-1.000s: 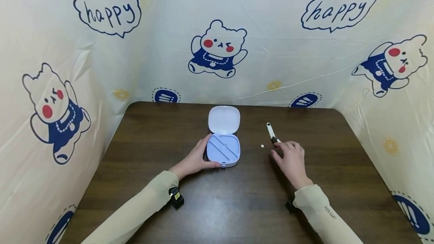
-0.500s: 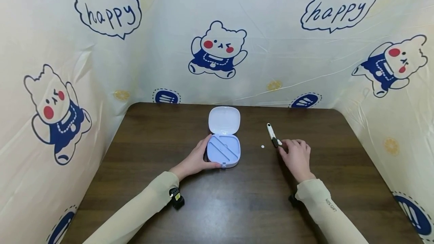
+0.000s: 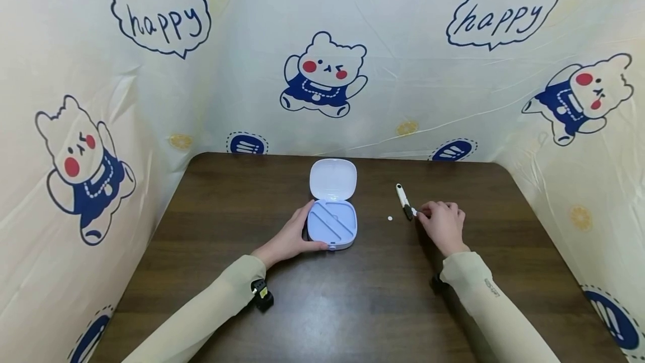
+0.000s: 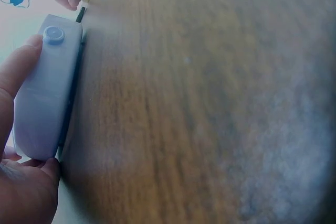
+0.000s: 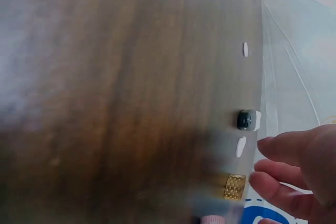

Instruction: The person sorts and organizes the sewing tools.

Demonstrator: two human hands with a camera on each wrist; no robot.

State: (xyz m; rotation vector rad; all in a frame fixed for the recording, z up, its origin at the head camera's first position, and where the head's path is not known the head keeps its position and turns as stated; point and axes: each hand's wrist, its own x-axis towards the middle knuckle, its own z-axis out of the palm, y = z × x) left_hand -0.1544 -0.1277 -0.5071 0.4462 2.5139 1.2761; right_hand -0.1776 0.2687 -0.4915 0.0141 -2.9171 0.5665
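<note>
A light blue pill case (image 3: pixel 331 223) stands with its lid (image 3: pixel 333 178) raised; diagonal dividers cross its inside. My left hand (image 3: pixel 289 235) grips its left side, thumb along the front near the round button (image 4: pixel 54 34). Farther right, my right hand (image 3: pixel 443 227) reaches low over the table, fingers bent. In the right wrist view its thumb and fingertips are apart, close to a white pill (image 5: pixel 241 147). A white pen-like tool with a black end (image 3: pixel 403 202) lies just left of that hand. Another white pill (image 3: pixel 390 218) lies between tool and case.
A golden, perforated small object (image 5: pixel 234 186) lies by the right fingertips, with a ridged pink piece (image 5: pixel 212 219) beyond it; the hand hides both in the head view. The dark wooden table (image 3: pixel 353 307) meets a printed curtain (image 3: pixel 242 71) at its back edge.
My right hand has shifted right and slightly away from me, off the pen-like tool, uncovering its black end and the white pill beside it. The left hand stays on the case.
</note>
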